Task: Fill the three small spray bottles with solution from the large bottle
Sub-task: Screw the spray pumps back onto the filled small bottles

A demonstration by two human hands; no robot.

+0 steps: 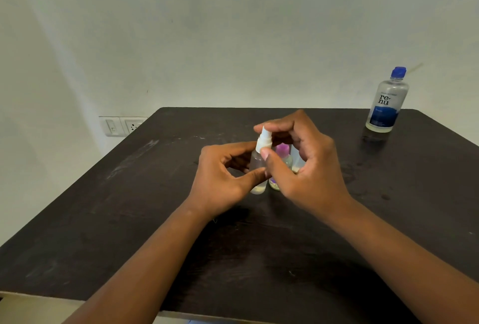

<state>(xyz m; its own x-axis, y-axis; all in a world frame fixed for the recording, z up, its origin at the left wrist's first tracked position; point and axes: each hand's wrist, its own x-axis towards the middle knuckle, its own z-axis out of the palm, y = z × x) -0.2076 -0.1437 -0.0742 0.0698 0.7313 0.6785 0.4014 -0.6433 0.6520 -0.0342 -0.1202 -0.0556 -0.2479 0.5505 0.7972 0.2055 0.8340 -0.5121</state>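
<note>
A small clear spray bottle (258, 168) stands on the dark table (129, 207) near its middle. My left hand (223, 176) holds its body between thumb and fingers. My right hand (305, 165) pinches its white spray top (263, 139) with thumb and forefinger. Right behind it stands a second small bottle with a purple cap (283, 152), partly hidden by my right hand. A third clear bottle (296, 159) shows only as a sliver beyond it. The large solution bottle (387, 102), blue cap on, stands upright at the far right corner.
The table's back edge meets a pale wall. A wall socket and switch plate (121, 126) sits low at the left, beside the table's far left corner. A few wet marks (363, 168) lie on the table to the right of my hands.
</note>
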